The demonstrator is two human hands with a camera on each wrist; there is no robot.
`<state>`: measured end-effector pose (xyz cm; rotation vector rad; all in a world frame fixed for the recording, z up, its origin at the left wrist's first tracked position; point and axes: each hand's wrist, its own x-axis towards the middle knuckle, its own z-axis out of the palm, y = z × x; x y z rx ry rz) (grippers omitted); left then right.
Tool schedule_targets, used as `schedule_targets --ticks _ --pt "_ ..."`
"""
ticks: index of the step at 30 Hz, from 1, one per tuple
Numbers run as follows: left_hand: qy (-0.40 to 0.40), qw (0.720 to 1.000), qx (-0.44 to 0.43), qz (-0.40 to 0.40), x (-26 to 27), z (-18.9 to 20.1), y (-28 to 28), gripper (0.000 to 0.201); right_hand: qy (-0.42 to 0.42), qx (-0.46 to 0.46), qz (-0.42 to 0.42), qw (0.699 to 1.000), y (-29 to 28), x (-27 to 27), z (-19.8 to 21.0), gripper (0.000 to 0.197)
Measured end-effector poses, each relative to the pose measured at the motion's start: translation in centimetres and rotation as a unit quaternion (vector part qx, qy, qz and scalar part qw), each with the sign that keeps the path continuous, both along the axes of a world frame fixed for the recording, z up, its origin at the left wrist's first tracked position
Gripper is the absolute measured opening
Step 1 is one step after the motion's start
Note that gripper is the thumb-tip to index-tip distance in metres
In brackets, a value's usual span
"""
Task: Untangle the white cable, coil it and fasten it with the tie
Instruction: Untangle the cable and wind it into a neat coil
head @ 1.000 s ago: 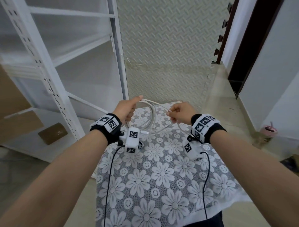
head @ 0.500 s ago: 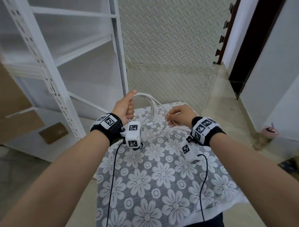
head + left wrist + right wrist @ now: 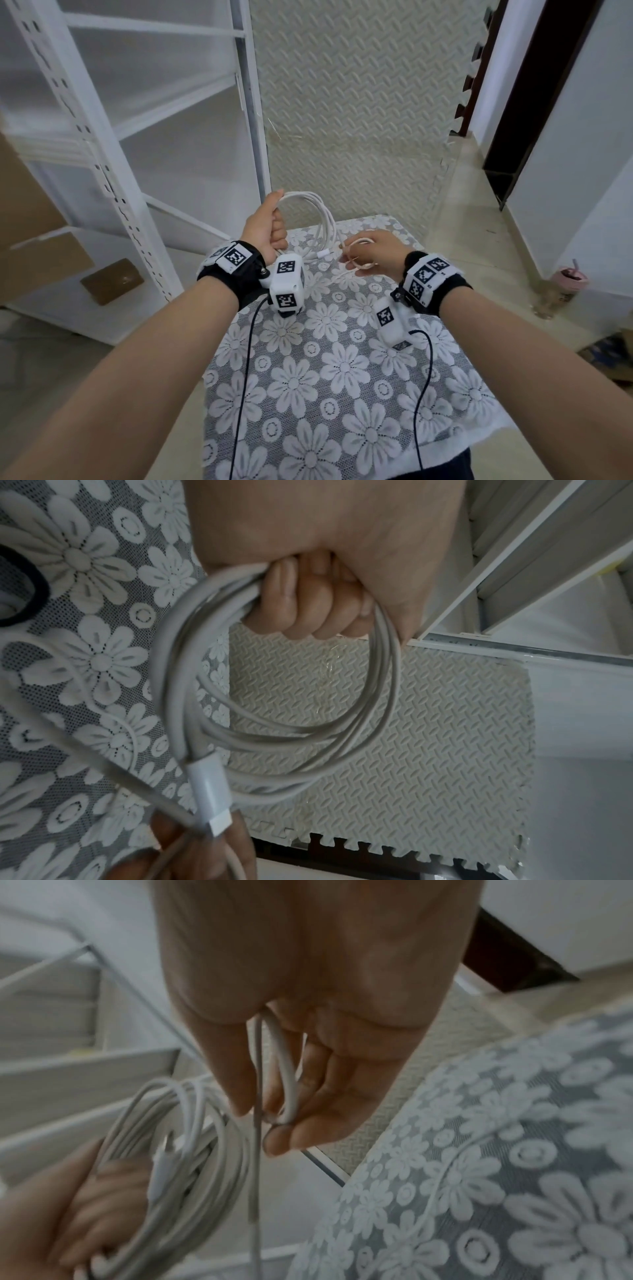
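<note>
Head view shows the left hand [image 3: 265, 229] fisted around the top of the white cable [image 3: 317, 219], which hangs as a stack of round loops above the far edge of the flowery tablecloth [image 3: 325, 394]. A second ago that bundle sat lower and flatter between the hands; now it's lifted and the loops look tidier, so the coiling part seems nearly done. The right hand [image 3: 371, 255] has dropped a bit and pinches a small loop of the loose tail between thumb and fingertips [image 3: 277, 1141]. One plug [image 3: 209, 791] dangles at the bottom of the coil in the left wrist shot. I can't spot the tie anywhere, so my guess is the last tail goes on first and fastening comes after.
</note>
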<state>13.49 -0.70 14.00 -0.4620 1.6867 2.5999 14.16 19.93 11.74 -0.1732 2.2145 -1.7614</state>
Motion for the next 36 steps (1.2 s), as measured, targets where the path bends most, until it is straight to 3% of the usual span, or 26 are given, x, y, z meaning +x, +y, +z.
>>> schedule_targets --ticks 2,6,8,11,15,19,24,28,32,36 --pt "0.003 1.0 -0.001 0.003 0.0 0.1 -0.1 0.054 -0.028 -0.047 -0.024 0.998 0.2 0.0 -0.1 0.004" --pt "0.009 1.0 -0.006 0.011 0.0 0.2 -0.3 0.054 -0.04 -0.073 -0.071 0.994 0.6 -0.8 -0.9 0.025" --pt "0.01 1.0 -0.013 0.014 0.0 0.2 -0.4 0.053 0.01 -0.002 -0.112 0.994 0.8 -1.2 -1.3 0.033" --pt "0.013 0.999 -0.033 0.018 0.0 0.1 -0.4 0.052 0.13 0.111 -0.178 0.969 1.0 -1.7 -1.3 0.026" --pt "0.014 0.999 -0.048 0.021 0.1 0.0 -0.2 0.052 0.235 0.228 -0.17 0.929 0.5 -1.8 -1.0 0.013" --pt "0.015 0.998 -0.048 0.022 0.1 0.2 0.1 0.051 0.255 0.257 -0.167 0.917 0.0 -1.7 -0.7 0.015" --pt "0.019 0.997 -0.073 0.024 0.3 0.3 -0.2 0.05 0.283 0.354 -0.188 0.872 0.0 -1.4 -0.3 0.025" --pt "0.015 0.997 -0.076 0.029 0.2 0.2 -0.2 0.049 0.314 0.35 -0.147 0.871 -0.4 -1.4 -0.3 0.017" --pt "0.016 0.997 -0.065 0.029 0.3 0.4 -0.1 0.049 0.315 0.267 -0.134 0.901 -0.3 -1.8 -0.6 0.013" --pt "0.019 0.998 -0.056 0.036 0.2 0.4 -0.3 0.049 0.274 0.203 -0.143 0.929 -0.2 -1.4 -0.6 0.035"
